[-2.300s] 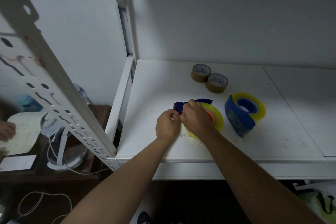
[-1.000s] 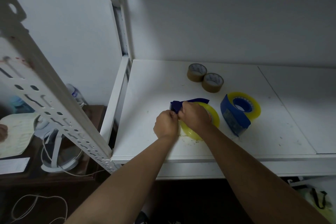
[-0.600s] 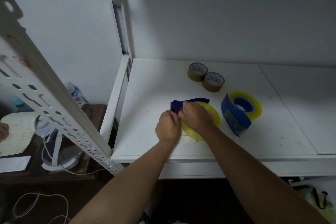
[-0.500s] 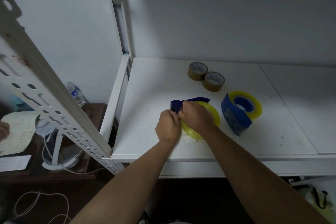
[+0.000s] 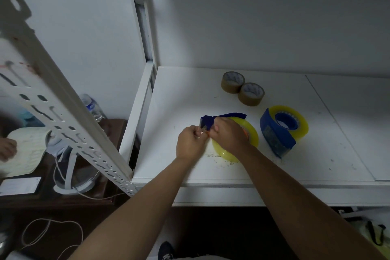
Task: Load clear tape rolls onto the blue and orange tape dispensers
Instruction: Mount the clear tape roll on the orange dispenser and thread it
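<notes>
The blue plastic tape dispenser (image 5: 274,133) on the white shelf (image 5: 316,154) looks loaded, while both hands' fingers (image 5: 198,132) pinch the tape end at the second, dark-blue-and-orange dispenser (image 5: 207,121), apparently unfinished.

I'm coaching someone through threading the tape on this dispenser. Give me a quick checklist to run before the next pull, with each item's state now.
1. Roll seated on near dispenser: ok, the yellowish tape roll sits on it.
2. Right hand steadies roll: ok.
3. Left hand pinches at the dispenser's front end: ok.
4. Tape end fed through: cannot tell, hidden by fingers.
5. Second blue dispenser out of the way: ok, apart to the right.
6. Brown rolls out of the way: ok.
</notes>
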